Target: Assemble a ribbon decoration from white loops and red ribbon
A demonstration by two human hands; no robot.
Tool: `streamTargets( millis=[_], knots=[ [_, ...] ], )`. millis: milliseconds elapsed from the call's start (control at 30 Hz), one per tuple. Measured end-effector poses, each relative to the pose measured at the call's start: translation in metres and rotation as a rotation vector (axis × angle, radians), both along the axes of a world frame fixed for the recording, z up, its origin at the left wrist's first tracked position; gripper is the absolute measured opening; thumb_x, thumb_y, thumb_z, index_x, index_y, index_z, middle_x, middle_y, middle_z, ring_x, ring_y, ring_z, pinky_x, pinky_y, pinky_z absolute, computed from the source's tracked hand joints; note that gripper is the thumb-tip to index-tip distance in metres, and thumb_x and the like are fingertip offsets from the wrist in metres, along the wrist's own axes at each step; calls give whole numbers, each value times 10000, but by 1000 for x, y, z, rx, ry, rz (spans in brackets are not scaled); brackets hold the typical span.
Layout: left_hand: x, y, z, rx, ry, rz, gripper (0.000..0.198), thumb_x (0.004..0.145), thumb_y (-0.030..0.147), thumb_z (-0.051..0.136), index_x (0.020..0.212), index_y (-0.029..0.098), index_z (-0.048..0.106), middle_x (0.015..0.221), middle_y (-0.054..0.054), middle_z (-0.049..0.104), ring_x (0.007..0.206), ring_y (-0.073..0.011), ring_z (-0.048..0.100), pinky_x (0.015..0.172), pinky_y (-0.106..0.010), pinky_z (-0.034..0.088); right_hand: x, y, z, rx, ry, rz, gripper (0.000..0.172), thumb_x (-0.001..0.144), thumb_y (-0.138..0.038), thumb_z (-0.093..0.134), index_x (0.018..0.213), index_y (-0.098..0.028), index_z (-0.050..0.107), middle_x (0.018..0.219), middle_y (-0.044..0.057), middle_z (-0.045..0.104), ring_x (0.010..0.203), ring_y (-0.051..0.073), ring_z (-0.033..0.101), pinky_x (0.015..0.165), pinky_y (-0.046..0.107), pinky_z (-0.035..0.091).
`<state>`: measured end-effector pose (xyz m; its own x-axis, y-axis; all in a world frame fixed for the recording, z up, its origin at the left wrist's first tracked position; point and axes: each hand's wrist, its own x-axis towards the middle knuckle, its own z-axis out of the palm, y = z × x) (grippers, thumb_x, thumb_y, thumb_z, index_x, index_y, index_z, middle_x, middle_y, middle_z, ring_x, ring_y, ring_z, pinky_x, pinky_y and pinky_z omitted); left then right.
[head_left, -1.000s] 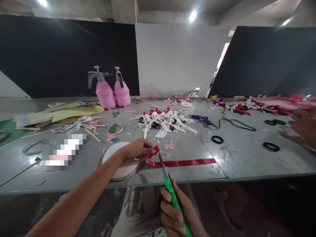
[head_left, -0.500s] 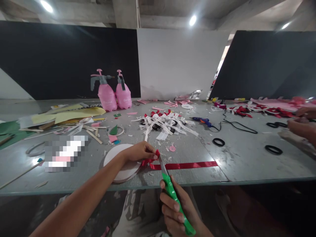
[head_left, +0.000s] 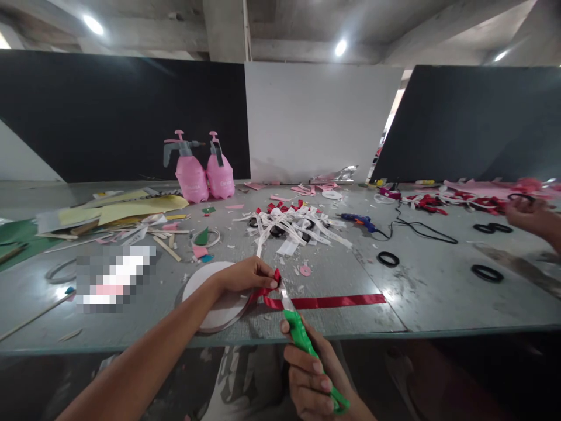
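Note:
My left hand (head_left: 245,276) pinches the end of a red ribbon (head_left: 333,302) that lies flat along the grey table near its front edge. The hand rests over a white ribbon spool (head_left: 210,295). My right hand (head_left: 313,377) grips green-handled scissors (head_left: 302,339) below the table edge. Their blades point up at the ribbon right beside my left fingertips.
A heap of white and red ribbon strips (head_left: 293,225), a blue glue gun (head_left: 359,220) with its black cord, black rings (head_left: 388,258), two pink spray bottles (head_left: 204,172) and yellow paper sheets (head_left: 123,206) lie on the table. Another person's hand (head_left: 530,216) works at the far right.
The scissors have moved up and forward, so the blades now sit at the ribbon beside my left fingers. The other person's hand has moved back and now holds a black ring.

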<state>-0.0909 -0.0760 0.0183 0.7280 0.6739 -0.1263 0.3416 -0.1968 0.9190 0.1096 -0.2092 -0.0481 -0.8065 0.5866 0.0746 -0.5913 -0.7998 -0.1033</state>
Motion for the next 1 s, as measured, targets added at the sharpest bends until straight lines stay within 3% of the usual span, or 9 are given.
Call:
streamTargets(
  millis=[267,533,800,1000],
  knots=[
    [-2,-1,3,0,-20,-4,477,750,535,679,562,113,560,522,39,363,541,-72,278,502,-228,196,6,3,6,19,-83,48,311,944,-460,487,996,-187,626,443,-119,393,288,31,211,279,136,251],
    [-3,-1,2,-6,-12,-8,425,703,532,723,635,115,677,585,-5,556,579,-100,423,538,-220,304,1,5,9,21,-87,-67,282,941,-434,510,955,-167,601,447,-127,365,293,14,167,276,117,185],
    [2,0,-1,4,-4,-55,430,813,519,624,658,119,592,608,14,476,585,-94,374,560,-231,289,5,10,19,4,-69,-65,323,958,-481,460,848,-180,503,431,-117,391,292,16,201,290,103,167],
    [5,-2,1,-39,-19,-99,457,812,530,619,609,132,522,582,28,413,566,-91,331,549,-245,257,18,-1,12,31,-173,-76,353,961,-498,435,819,-183,508,404,-102,419,262,27,172,264,110,212]
  ],
)
